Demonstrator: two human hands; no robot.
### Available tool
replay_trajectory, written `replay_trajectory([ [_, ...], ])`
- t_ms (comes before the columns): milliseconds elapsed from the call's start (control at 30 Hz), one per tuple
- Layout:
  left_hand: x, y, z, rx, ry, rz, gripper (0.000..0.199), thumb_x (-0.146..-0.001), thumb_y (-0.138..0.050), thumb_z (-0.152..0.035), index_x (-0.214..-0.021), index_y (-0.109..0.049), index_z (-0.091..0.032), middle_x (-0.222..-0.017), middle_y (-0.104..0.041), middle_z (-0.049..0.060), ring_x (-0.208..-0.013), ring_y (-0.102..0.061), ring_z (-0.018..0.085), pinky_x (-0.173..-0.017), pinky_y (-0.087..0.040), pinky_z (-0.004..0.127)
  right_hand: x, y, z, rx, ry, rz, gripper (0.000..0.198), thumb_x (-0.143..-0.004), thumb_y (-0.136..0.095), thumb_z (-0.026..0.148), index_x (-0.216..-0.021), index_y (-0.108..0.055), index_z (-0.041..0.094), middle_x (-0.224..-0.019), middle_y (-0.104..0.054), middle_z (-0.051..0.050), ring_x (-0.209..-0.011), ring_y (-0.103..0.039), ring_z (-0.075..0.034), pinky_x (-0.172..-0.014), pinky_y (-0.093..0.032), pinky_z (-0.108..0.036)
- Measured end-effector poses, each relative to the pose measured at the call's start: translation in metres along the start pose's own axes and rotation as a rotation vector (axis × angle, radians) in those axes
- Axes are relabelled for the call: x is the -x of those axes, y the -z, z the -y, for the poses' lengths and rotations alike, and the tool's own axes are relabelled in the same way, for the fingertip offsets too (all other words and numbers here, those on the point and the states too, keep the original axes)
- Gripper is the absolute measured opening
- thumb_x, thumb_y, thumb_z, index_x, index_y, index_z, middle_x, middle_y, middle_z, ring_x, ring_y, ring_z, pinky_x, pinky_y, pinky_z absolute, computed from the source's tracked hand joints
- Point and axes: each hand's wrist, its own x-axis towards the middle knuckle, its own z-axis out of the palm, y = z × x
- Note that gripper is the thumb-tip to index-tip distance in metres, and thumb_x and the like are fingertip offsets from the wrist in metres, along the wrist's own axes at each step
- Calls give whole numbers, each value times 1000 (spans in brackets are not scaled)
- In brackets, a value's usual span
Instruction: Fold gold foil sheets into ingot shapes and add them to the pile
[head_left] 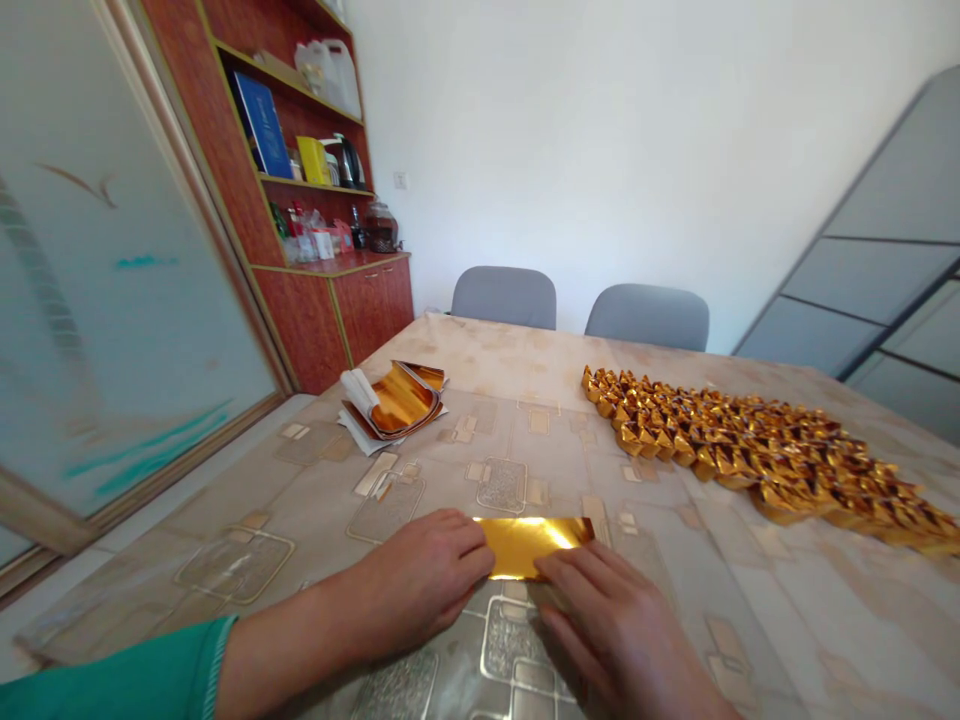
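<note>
A strip of shiny gold foil paper (529,548), folded into a narrow rectangle, lies across the patterned tablecloth in front of me. Its left end is gripped by my left hand (431,565), whose fingers are curled together over it. My right hand (615,610) holds the right end, with its fingers bent onto the foil; the underside of that grip is hidden. Beyond my left hand sits a loose stack of gold foil sheets (405,402) with white paper edges. Many folded gold foil ingots (720,435) stand packed in rows on the right of the table.
Two grey chairs (504,296) stand at the table's far side, against a white wall. On the left are a red-brown wooden cabinet (300,310) with bottles and a kettle (349,163), and a frosted glass sliding door (127,250). The table (517,370) has a glossy patterned cover.
</note>
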Motion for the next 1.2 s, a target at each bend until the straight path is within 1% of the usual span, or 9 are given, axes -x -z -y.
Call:
replay_trajectory([
  [133,-3,-8,0,-96,24,54,14,-93,-48,-13,-86,-59,-18,-85,-66,3,-77,-62,20,-71,-49,31,-28,-28,9,91,-42,61,4,-84,-68,18,-86,-66,21,-89,-69,-2,-84,-63,-23,-72,-52,-34],
  [333,-1,-13,6,-54,72,11,19,-92,-42,-11,-88,-59,-18,-82,-66,4,-74,-61,19,-69,-47,30,-33,-44,2,202,-30,-44,7,-81,-72,19,-82,-66,21,-83,-67,-3,-77,-62,-22,-65,-46,-31],
  [467,-2,-8,8,82,109,8,10,-85,-54,-15,-93,-60,-18,-92,-64,5,-85,-58,20,-74,-47,31,-30,-48,3,230,-1,-105,11,-82,-66,10,-78,-64,21,-78,-66,-3,-73,-60,-21,-63,-43,-30],
  [533,-3,-5,10,163,130,-10,10,-83,-57,-14,-91,-61,-19,-95,-63,4,-91,-56,20,-78,-47,30,-27,-47,4,195,-15,-122,12,-82,-63,10,-77,-62,21,-77,-65,-3,-72,-59,-21,-64,-43,-30],
  [700,-4,-10,16,307,173,-63,9,-89,-56,-15,-84,-63,-19,-98,-61,3,-94,-55,18,-84,-45,31,-23,-40,7,21,-76,-89,11,-85,-56,12,-80,-61,21,-83,-65,-5,-76,-58,-22,-66,-43,-31],
  [800,-3,-14,17,371,212,-82,1,-86,-63,-19,-85,-63,-19,-104,-60,3,-98,-55,19,-87,-44,33,-24,-37,5,-80,-135,-54,13,-88,-54,14,-79,-61,21,-85,-65,-5,-78,-58,-22,-67,-43,-32],
  [867,-3,-15,17,406,250,-97,4,-85,-66,-20,-84,-63,-18,-108,-60,3,-102,-55,20,-89,-44,34,-26,-37,4,-124,-163,-41,16,-89,-52,14,-78,-61,21,-84,-64,-5,-78,-58,-22,-68,-43,-32],
  [1067,-8,-16,19,415,290,-107,12,-87,-66,-20,-76,-62,-17,-111,-61,4,-106,-55,20,-93,-42,36,-26,-39,-2,-224,-222,-44,20,-89,-53,15,-70,-56,20,-79,-61,-4,-74,-55,-20,-65,-38,-30],
  [1200,-10,-21,22,403,334,-125,15,-85,-70,-25,-74,-62,-18,-112,-61,3,-107,-55,21,-93,-41,37,-26,-44,-4,-217,-248,-43,21,-87,-54,14,-68,-53,20,-76,-59,-3,-71,-54,-19,-63,-36,-29],
])
